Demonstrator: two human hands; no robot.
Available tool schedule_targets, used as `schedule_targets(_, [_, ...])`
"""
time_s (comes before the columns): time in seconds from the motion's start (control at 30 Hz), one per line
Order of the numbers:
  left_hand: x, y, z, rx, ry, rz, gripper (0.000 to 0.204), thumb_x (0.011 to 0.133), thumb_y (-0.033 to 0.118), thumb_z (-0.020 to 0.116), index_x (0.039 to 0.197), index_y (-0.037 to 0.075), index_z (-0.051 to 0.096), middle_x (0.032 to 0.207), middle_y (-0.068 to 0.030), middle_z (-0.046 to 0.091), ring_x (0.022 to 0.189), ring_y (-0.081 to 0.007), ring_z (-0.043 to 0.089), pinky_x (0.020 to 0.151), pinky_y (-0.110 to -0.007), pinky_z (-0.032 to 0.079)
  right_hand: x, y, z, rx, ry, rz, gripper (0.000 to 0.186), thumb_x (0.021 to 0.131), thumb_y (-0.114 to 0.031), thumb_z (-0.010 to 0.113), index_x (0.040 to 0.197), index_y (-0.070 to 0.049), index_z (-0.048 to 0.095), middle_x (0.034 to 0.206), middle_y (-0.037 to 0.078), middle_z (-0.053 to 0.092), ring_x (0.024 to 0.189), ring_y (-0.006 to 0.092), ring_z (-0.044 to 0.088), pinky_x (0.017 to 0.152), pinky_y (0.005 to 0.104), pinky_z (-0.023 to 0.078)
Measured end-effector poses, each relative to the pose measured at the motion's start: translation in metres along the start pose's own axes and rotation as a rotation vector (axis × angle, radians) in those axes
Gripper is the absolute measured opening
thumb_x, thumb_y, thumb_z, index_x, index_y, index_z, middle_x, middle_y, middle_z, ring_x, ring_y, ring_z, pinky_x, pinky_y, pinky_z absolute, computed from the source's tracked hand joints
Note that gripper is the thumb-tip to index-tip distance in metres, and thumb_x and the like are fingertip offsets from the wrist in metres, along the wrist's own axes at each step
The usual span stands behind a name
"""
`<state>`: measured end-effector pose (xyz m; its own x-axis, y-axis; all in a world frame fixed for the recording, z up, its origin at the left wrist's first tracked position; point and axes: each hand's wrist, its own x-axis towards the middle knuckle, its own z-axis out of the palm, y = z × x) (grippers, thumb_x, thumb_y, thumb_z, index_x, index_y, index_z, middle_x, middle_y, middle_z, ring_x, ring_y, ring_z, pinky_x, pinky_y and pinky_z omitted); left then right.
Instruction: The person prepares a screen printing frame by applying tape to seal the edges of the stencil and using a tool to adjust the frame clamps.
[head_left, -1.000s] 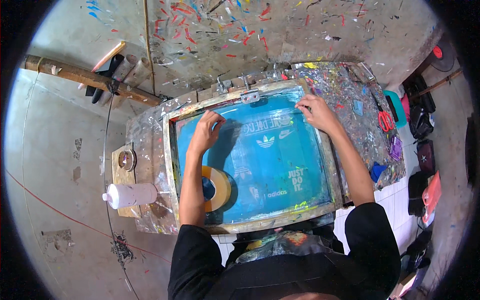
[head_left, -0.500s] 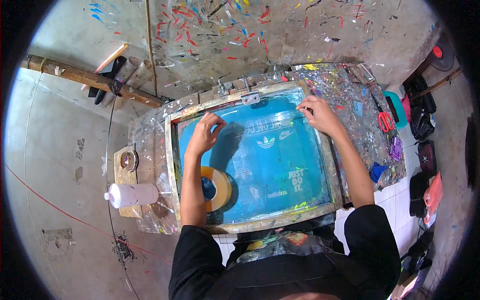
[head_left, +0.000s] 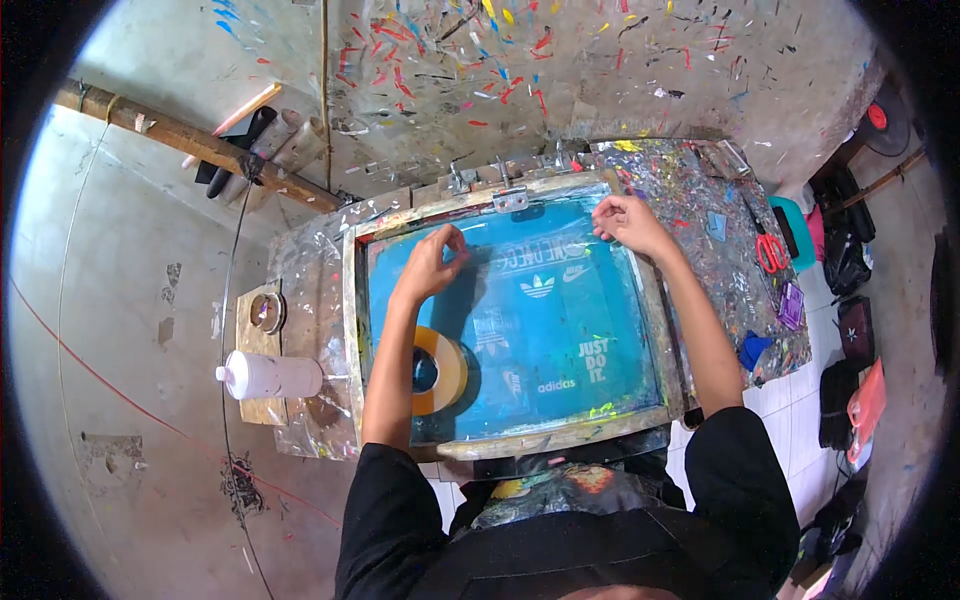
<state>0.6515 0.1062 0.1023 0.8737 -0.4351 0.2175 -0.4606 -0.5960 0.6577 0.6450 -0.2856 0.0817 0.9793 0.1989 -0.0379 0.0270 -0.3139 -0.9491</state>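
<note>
A wooden-framed silk screen (head_left: 352,300) with blue mesh lies on the worktable before me, pale logos and lettering showing in its mesh. My left hand (head_left: 433,262) hovers over the upper left of the mesh, fingers curled together. At the upper right, my right hand (head_left: 625,222) is beside the frame's inner edge, its fingertips drawn in. Whatever the fingers hold, if anything, is too thin or clear to make out. A faint shiny band crosses the mesh between the hands. A large roll of tape (head_left: 450,372) lies on the mesh next to my left forearm.
A metal hinge clamp (head_left: 510,200) grips the frame's far side. Left of the frame stand a white plastic bottle (head_left: 275,375) and a small round tin (head_left: 266,313). On the paint-spattered table (head_left: 690,185) at right lie red scissors (head_left: 770,253) and a blue cloth (head_left: 755,350).
My left hand has shifted slightly right over the mesh, and my right hand's fingers have curled in more. The whole view has moved a little; the tape roll stays on the screen.
</note>
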Motion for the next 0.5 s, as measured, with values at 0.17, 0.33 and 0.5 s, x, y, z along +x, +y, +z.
schedule_targets(0.17, [-0.003,-0.025,0.0,-0.163,0.001,-0.216,0.018,0.087,0.013,0.078,0.1,0.003,0.071,0.089,-0.0081,0.075,0.08,-0.0142,0.067,0.075,-0.031,0.052,0.006,0.007,-0.001,0.093,0.006,0.089,0.018,0.093,-0.004,0.07,0.108,0.005,0.066,0.094,0.012,0.073,0.079,0.0175,0.073,0.068,0.03,0.059])
schedule_targets(0.33, [-0.007,-0.034,0.0,-0.382,-0.036,-0.353,0.012,0.094,0.013,0.073,0.099,0.002,0.072,0.1,-0.0062,0.076,0.093,-0.0129,0.067,0.083,-0.03,0.053,0.002,0.017,-0.005,0.186,0.02,0.165,0.019,0.096,-0.008,0.068,0.11,0.005,0.066,0.098,0.013,0.074,0.08,0.0194,0.073,0.064,0.0313,0.061])
schedule_targets(0.5, [-0.01,-0.046,0.002,-0.645,-0.054,-0.357,0.009,0.098,0.01,0.067,0.096,0.002,0.069,0.1,-0.0055,0.075,0.095,-0.0137,0.067,0.089,-0.028,0.05,0.001,0.011,0.002,0.257,0.042,0.241,0.02,0.099,-0.014,0.066,0.11,0.003,0.064,0.1,0.014,0.074,0.076,0.0182,0.072,0.058,0.0315,0.059])
